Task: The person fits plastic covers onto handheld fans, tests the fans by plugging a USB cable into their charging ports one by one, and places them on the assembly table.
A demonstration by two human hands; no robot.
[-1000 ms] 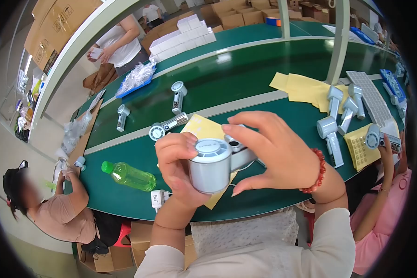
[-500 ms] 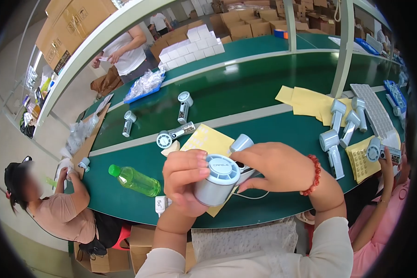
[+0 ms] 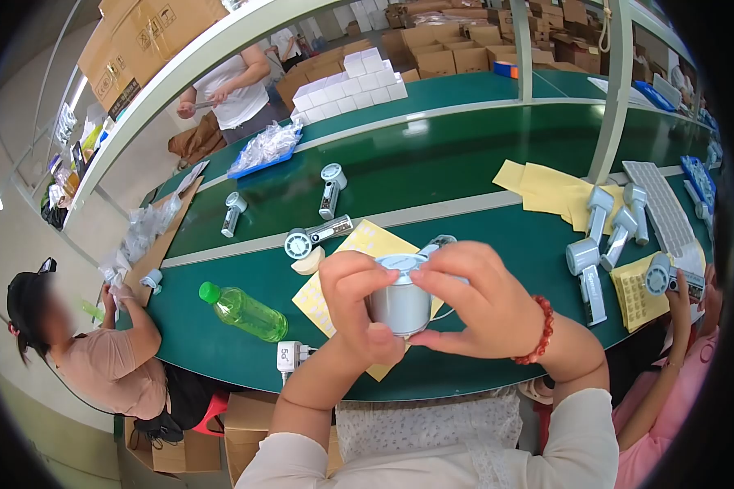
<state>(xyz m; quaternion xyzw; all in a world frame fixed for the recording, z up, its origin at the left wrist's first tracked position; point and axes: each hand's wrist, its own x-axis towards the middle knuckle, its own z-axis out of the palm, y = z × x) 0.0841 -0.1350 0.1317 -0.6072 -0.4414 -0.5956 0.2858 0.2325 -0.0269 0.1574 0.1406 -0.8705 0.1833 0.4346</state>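
Observation:
Above the near edge of the green table, a light blue handheld fan (image 3: 401, 310) is between my two hands, its round slotted end facing up. My left hand (image 3: 355, 306) wraps its left side, with the fingertips on the top rim. My right hand (image 3: 489, 306), with a red bead bracelet at the wrist, grips the right side, thumb low and fingers on the rim. The fan's handle is hidden. Behind my right hand, part of another light blue piece (image 3: 439, 243) shows. Under my hands lies a yellow sheet of stickers (image 3: 314, 300).
A green bottle (image 3: 249, 314) and a white charger plug (image 3: 289, 356) are on the left. Another fan (image 3: 314, 236) lies beyond; several fans (image 3: 587, 269) stand at right near yellow sheets (image 3: 546, 191). A co-worker (image 3: 110, 350) sits left; another person's hand (image 3: 678, 310) holds a fan at right.
The fan has turned in my hands, so its slotted end is seen more edge-on. My right hand has moved from the handle side onto the fan's head. The view has shifted slightly.

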